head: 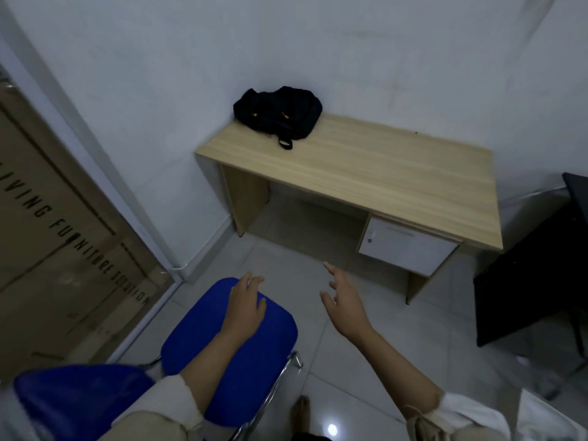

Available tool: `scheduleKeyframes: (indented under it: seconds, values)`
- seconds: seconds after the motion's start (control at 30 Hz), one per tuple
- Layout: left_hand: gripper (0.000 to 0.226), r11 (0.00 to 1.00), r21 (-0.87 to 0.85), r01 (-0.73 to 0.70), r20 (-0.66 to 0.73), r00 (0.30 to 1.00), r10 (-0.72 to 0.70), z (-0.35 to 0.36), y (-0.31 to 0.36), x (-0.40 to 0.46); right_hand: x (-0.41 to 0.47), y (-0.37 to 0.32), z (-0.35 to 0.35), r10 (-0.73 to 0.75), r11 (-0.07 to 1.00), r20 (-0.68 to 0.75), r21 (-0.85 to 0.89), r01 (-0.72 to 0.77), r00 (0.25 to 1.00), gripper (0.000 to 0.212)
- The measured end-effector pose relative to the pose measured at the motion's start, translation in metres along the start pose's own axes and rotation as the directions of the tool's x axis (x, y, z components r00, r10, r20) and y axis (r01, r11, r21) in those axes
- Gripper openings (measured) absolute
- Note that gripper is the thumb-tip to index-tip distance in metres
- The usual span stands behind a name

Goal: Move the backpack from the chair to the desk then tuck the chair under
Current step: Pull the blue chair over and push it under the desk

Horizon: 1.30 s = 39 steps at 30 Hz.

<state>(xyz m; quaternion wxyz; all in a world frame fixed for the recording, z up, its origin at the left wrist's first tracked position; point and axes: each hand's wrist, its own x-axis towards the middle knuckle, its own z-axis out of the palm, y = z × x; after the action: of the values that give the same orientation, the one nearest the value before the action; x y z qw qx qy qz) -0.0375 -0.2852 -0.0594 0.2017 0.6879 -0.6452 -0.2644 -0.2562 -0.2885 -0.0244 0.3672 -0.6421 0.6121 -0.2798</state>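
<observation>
Since the backpack (277, 113) already lies on the bench (375, 173), at its far left corner against the wall, only the chair (232, 351) is left to be tucked. The kneehole is seen ahead and slightly right of the seat. The left hand (246, 308) is laid flat on the seat; the right hand (345, 305) is held wide, empty, beside it.

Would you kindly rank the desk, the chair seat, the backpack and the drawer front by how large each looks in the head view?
1. Desk
2. Chair seat, though it is nearest the camera, which inflates it
3. Backpack and drawer front look about alike, so no ranking between them
</observation>
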Motion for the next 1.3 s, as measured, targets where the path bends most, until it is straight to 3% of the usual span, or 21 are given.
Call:
scheduleKeyframes:
  seconds: [0.23,0.37,0.77,0.9,0.97,1.07,1.13,1.2,1.3]
  values:
    - [0.046,0.997,0.042,-0.062,0.043,0.997,0.060,-0.007,-0.024,-0.109,-0.106,-0.010,0.036,-0.030,0.999,-0.012,-0.017,0.030,0.999,0.056]
    - [0.047,0.995,0.077,-0.059,0.045,0.997,0.056,-0.027,-0.048,-0.152,-0.152,-0.027,0.071,-0.038,0.999,0.059,0.008,0.038,0.998,0.055]
    - [0.039,0.996,0.083,-0.033,0.008,0.999,0.033,-0.128,-0.152,-0.184,-0.191,-0.093,0.179,-0.051,0.998,0.219,0.035,0.044,0.974,0.056]
    - [0.030,0.992,0.086,-0.089,0.014,0.996,0.089,-0.163,-0.198,-0.182,-0.194,-0.118,0.229,-0.034,0.999,0.240,0.018,0.031,0.970,0.061]
    - [0.034,0.985,0.085,-0.147,0.068,0.988,0.142,-0.182,-0.222,-0.180,-0.200,-0.137,0.262,-0.004,1.000,0.277,0.009,0.001,0.961,0.072]
    - [0.062,0.958,0.128,-0.256,0.215,0.950,0.225,-0.209,-0.253,-0.174,-0.211,-0.166,0.313,0.013,1.000,0.350,-0.021,-0.006,0.937,0.092]
    - [0.060,0.931,0.175,-0.321,0.309,0.916,0.257,-0.220,-0.264,-0.167,-0.214,-0.175,0.335,0.030,0.990,0.381,-0.139,0.025,0.924,0.098]
    - [0.060,0.875,0.238,-0.421,0.418,0.858,0.299,-0.227,-0.270,-0.161,-0.212,-0.178,0.346,0.079,0.952,0.359,-0.305,0.037,0.930,0.096]
    - [0.059,0.754,0.308,-0.580,0.614,0.727,0.308,-0.235,-0.273,-0.151,-0.207,-0.180,0.355,0.127,0.894,0.268,-0.448,0.007,0.955,0.073]
